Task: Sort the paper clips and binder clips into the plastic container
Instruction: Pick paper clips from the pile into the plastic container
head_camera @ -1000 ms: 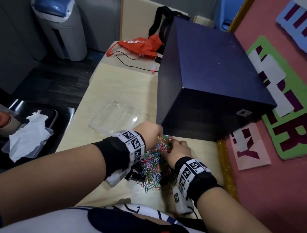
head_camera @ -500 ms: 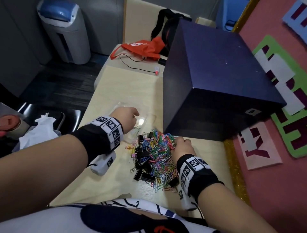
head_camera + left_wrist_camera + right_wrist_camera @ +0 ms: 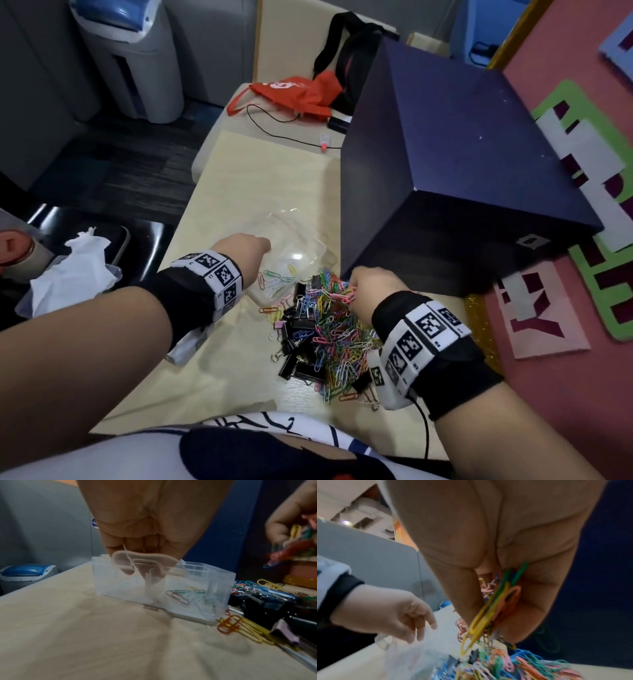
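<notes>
A clear plastic container (image 3: pixel 301 240) stands open on the pale table, with a few coloured paper clips in its near compartment (image 3: pixel 178 596). My left hand (image 3: pixel 263 245) hovers over it. Its fingers hang loosely curled just inside the rim (image 3: pixel 137 555) and hold nothing that I can see. A heap of coloured paper clips (image 3: pixel 335 325) mixed with black binder clips (image 3: pixel 301 368) lies to the right of the container. My right hand (image 3: pixel 356 284) is at the heap's far end, pinching a bunch of paper clips (image 3: pixel 488 609) that dangle from its fingers.
A large dark blue box (image 3: pixel 462 171) stands close behind the heap and my right hand. An orange bag (image 3: pixel 294 96) and a black cable (image 3: pixel 274 132) lie at the table's far end. The table's left edge drops to a chair with white tissue (image 3: pixel 72 270). A pink board (image 3: pixel 565 394) lies on the right.
My left hand has left the heap and moved left and forward over the container, where a few clips now lie. My right hand has stayed at the heap, gripping clips.
</notes>
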